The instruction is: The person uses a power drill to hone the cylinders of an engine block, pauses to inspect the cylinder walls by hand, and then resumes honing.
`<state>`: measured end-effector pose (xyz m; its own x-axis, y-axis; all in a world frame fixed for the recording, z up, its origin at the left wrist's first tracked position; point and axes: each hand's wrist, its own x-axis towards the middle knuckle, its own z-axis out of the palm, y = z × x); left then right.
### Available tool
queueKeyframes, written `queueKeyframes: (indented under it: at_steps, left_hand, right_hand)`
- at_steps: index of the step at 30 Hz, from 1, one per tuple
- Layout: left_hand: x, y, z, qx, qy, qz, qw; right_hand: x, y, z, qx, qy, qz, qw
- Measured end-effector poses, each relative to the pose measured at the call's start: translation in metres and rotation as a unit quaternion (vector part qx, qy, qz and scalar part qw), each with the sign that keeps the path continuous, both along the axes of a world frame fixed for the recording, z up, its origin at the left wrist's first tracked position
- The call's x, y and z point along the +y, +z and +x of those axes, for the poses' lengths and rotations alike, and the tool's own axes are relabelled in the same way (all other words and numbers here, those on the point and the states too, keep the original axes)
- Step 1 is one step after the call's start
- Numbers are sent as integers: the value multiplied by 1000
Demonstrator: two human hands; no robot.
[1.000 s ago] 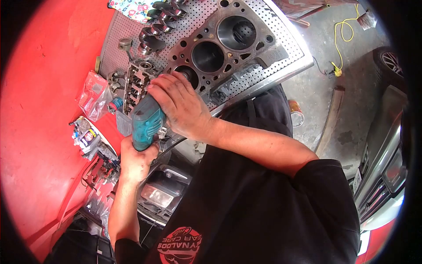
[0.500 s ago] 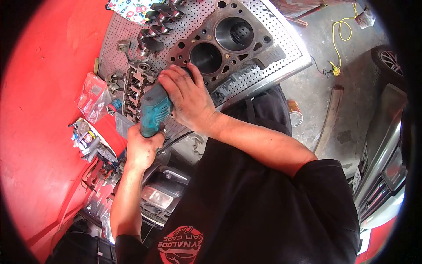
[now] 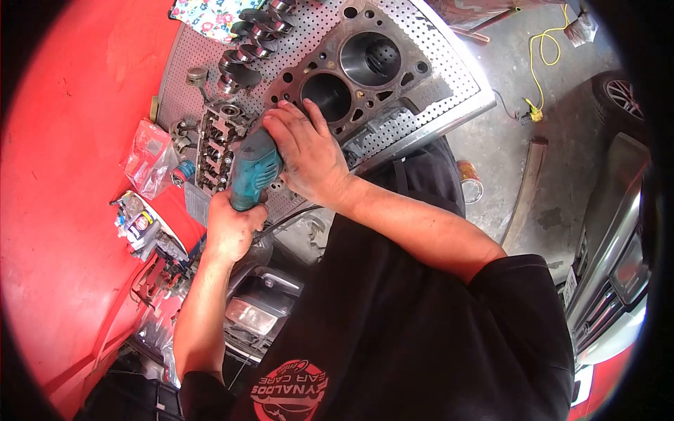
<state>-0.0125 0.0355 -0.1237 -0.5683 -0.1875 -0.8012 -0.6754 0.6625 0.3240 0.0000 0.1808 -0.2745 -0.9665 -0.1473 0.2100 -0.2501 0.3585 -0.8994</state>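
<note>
My left hand (image 3: 235, 226) is closed around the rear end of a teal power tool (image 3: 254, 172) with a dark head. Over that head lies my right hand (image 3: 309, 151), its palm pressing on the tool and its fingers reaching forward past it. The tool sits at the near end of an engine block (image 3: 333, 63) with large round cylinder bores. Its working end is hidden under my right hand and the tool body. Left of the tool is a cylinder head (image 3: 213, 147) with its valve parts exposed.
A crankshaft (image 3: 256, 45), a piston (image 3: 198, 76) and a flowered cloth (image 3: 207, 17) lie on the perforated metal table (image 3: 460, 91). A plastic bag (image 3: 151, 158) hangs by the red wall (image 3: 63, 175). A can (image 3: 470, 181) and yellow cord (image 3: 539, 70) are on the floor.
The power tool and my left hand have shifted slightly up and to the right. My right hand stays on the tool's head, and its fingers have moved a little.
</note>
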Motion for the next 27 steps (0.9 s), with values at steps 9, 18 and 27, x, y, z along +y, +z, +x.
queueKeyframes:
  at_steps: [9,18,27]
  left_hand:
    - [2,2,1,6,-16,-14,1000]
    - [-11,45,26,28,25,6,999]
    - [-3,100,37,44,59,-7,997]
  right_hand:
    - [0,3,0,6,-9,-2,1000]
    - [-14,38,7,76,-54,-93,991]
    - [-18,81,6,108,-37,-150,982]
